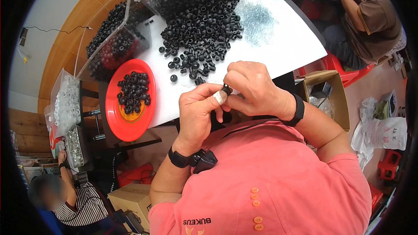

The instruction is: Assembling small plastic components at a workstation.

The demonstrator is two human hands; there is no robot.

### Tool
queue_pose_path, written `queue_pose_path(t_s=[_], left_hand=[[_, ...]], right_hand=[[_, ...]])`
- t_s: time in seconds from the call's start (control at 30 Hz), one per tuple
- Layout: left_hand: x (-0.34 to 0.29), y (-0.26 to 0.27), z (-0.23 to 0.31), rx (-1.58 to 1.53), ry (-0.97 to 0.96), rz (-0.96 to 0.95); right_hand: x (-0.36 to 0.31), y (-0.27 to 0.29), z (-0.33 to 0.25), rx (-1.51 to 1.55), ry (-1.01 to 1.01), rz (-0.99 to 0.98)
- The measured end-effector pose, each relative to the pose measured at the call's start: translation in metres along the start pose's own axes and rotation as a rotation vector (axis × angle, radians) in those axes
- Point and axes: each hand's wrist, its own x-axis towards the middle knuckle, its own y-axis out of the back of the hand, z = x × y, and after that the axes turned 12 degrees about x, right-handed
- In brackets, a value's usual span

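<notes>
My left hand [199, 112] and my right hand [252, 88] meet just above the near edge of the white table [287, 48]. Together they pinch one small black rubber ring [227, 89] between thumbs and fingertips. A white bandage wraps one left fingertip. Just beyond the hands lies a loose heap of black rubber rings [201, 35]. Each wrist carries a black band.
A red plate [129, 100] with several black rings sits at the table's left. Clear bins [117, 39] full of rings stand behind it. Small clear parts [257, 21] are scattered far right. A person sits at upper right, another at lower left. A cardboard box [327, 93] stands on the floor.
</notes>
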Motion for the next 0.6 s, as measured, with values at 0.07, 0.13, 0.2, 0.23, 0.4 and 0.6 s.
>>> queue_pose_path(t_s=[0.07, 0.13, 0.2, 0.23, 0.4, 0.6], left_hand=[[-0.001, -0.001, -0.001, -0.016, 0.005, 0.028], [-0.002, 0.0, -0.001, -0.03, 0.008, 0.022], [-0.002, 0.001, 0.0, -0.045, 0.009, 0.016], [-0.002, 0.001, 0.0, -0.035, 0.015, 0.011], [-0.001, 0.003, 0.004, 0.05, 0.045, -0.027], [0.0, 0.007, 0.007, 0.151, 0.079, -0.107]], right_hand=[[0.0, -0.001, -0.001, 0.005, 0.008, 0.005], [-0.001, -0.002, -0.002, 0.011, 0.013, 0.008], [-0.002, -0.003, -0.003, 0.097, -0.029, -0.001], [-0.003, -0.003, -0.003, 0.098, -0.031, -0.002], [-0.005, -0.002, 0.0, 0.041, 0.036, -0.018], [-0.018, -0.009, -0.002, -0.047, 0.082, 0.035]])
